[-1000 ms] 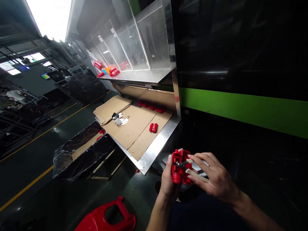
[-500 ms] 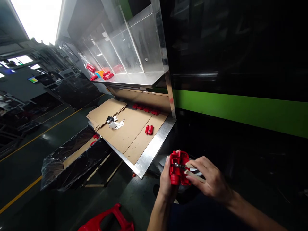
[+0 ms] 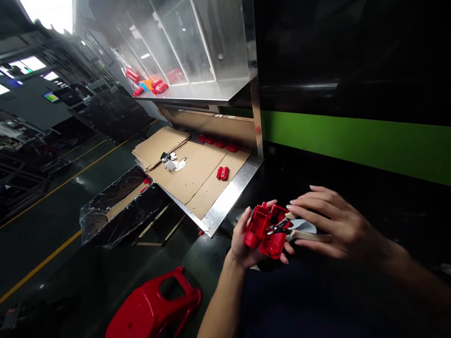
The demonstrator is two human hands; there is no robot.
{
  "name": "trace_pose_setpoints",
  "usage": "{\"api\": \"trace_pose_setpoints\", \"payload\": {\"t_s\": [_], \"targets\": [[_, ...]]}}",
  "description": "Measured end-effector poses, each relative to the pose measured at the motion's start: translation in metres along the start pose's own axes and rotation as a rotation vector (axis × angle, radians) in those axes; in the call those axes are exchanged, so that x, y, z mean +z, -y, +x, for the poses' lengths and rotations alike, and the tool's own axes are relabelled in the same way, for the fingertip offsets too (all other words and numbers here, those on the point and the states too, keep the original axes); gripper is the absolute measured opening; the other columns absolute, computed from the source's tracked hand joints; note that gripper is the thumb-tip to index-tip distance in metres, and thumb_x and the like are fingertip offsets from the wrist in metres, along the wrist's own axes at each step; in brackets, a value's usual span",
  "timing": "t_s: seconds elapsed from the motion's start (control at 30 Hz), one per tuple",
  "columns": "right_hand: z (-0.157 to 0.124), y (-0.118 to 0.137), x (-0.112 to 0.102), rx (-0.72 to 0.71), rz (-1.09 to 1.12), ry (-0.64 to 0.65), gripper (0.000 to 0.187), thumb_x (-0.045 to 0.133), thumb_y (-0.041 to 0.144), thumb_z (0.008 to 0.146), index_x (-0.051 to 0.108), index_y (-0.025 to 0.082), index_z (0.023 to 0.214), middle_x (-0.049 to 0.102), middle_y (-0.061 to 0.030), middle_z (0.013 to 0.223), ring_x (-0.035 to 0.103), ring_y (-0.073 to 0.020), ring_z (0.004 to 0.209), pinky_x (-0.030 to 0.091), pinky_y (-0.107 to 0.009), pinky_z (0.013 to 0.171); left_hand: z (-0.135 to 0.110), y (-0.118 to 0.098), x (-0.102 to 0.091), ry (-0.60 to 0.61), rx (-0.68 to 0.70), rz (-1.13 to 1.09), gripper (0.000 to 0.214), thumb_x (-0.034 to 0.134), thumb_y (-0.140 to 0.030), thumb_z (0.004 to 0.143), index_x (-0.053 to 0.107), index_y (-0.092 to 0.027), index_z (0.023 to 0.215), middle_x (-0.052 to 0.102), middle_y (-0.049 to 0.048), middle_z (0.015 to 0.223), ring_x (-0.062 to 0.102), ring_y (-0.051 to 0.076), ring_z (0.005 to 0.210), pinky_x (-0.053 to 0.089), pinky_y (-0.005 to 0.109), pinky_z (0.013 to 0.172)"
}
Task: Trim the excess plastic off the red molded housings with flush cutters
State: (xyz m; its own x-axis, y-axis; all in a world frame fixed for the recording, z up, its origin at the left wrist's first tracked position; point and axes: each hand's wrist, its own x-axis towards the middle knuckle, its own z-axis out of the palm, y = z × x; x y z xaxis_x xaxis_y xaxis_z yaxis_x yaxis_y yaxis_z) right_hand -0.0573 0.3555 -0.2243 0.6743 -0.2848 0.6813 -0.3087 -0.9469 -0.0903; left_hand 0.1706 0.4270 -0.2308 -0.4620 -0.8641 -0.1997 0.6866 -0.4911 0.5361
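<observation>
My left hand [image 3: 246, 239] cradles a red moulded plastic part [image 3: 265, 229] from below, fingers wrapped round it. My right hand [image 3: 331, 223] holds a small pair of cutters [image 3: 298, 231] with pale handles, their metal tip resting against the right side of the red part. Both hands hover in front of the corner of a steel worktable [image 3: 229, 202].
Cardboard sheets [image 3: 190, 176] cover the worktable, with one red part [image 3: 222, 173] lying on them, a row of red parts [image 3: 218, 142] at the back and a small white tool [image 3: 172, 163]. A clear shelf above carries more red parts [image 3: 155, 88]. A red stool [image 3: 155, 305] and a plastic-wrapped box [image 3: 120, 206] stand on the floor.
My hands have risen a little and the red part has tilted to the right. My right hand has spread its fingers wider while keeping the cutters at the part.
</observation>
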Motion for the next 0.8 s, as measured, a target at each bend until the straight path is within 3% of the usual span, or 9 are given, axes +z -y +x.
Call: {"api": "trace_pose_setpoints", "payload": {"t_s": [0.17, 0.3, 0.43, 0.67, 0.8], "targets": [[0.037, -0.002, -0.034, -0.293, -0.044, 0.131, 0.057, 0.071, 0.045, 0.086, 0.055, 0.026, 0.138, 0.069, -0.0031, 0.127, 0.064, -0.0227, 0.118, 0.049, -0.048, 0.114, -0.005, -0.002, 0.006, 0.027, -0.081, 0.017, 0.071, 0.042, -0.069, 0.091, 0.039, -0.032, 0.151, 0.067, 0.0168, 0.124, 0.07, 0.031, 0.062, 0.052, 0.038, 0.049], [0.056, 0.005, -0.042, -0.451, -0.096, 0.163, 0.047, 0.066, 0.041, 0.091, 0.059, 0.022, 0.134, 0.069, -0.004, 0.127, 0.064, -0.0208, 0.12, 0.046, -0.044, 0.118, -0.009, -0.004, 0.012, -0.039, -0.041, -0.03, 0.069, 0.041, -0.063, 0.093, 0.044, -0.022, 0.149, 0.068, 0.0173, 0.12, 0.072, 0.037, 0.083, 0.058, 0.05, 0.069], [0.063, 0.009, -0.042, -0.423, -0.014, 0.213, 0.045, 0.063, 0.037, 0.094, 0.054, 0.029, 0.138, 0.07, 0.0, 0.125, 0.064, -0.0196, 0.121, 0.05, -0.045, 0.115, -0.012, -0.005, 0.013, -0.126, -0.044, -0.057, 0.068, 0.045, -0.06, 0.092, 0.05, -0.018, 0.145, 0.068, 0.0173, 0.118, 0.067, 0.043, 0.103, 0.054, 0.059, 0.086], [0.06, 0.01, -0.039, -0.425, 0.013, 0.236, 0.047, 0.063, 0.034, 0.094, 0.053, 0.03, 0.14, 0.069, 0.001, 0.126, 0.062, -0.0199, 0.123, 0.049, -0.044, 0.115, -0.015, -0.004, 0.009, -0.032, -0.068, 0.017, 0.068, 0.044, -0.067, 0.091, 0.05, -0.025, 0.145, 0.061, 0.0166, 0.134, 0.072, 0.036, 0.075, 0.054, 0.043, 0.06], [0.061, 0.01, -0.039, -0.471, -0.061, 0.193, 0.044, 0.063, 0.035, 0.094, 0.057, 0.023, 0.136, 0.07, -0.0041, 0.125, 0.062, -0.0225, 0.123, 0.052, -0.045, 0.112, -0.013, -0.005, 0.011, -0.077, -0.022, -0.003, 0.064, 0.046, -0.059, 0.092, 0.056, -0.018, 0.139, 0.064, 0.0169, 0.129, 0.07, 0.041, 0.095, 0.056, 0.053, 0.077]]}}
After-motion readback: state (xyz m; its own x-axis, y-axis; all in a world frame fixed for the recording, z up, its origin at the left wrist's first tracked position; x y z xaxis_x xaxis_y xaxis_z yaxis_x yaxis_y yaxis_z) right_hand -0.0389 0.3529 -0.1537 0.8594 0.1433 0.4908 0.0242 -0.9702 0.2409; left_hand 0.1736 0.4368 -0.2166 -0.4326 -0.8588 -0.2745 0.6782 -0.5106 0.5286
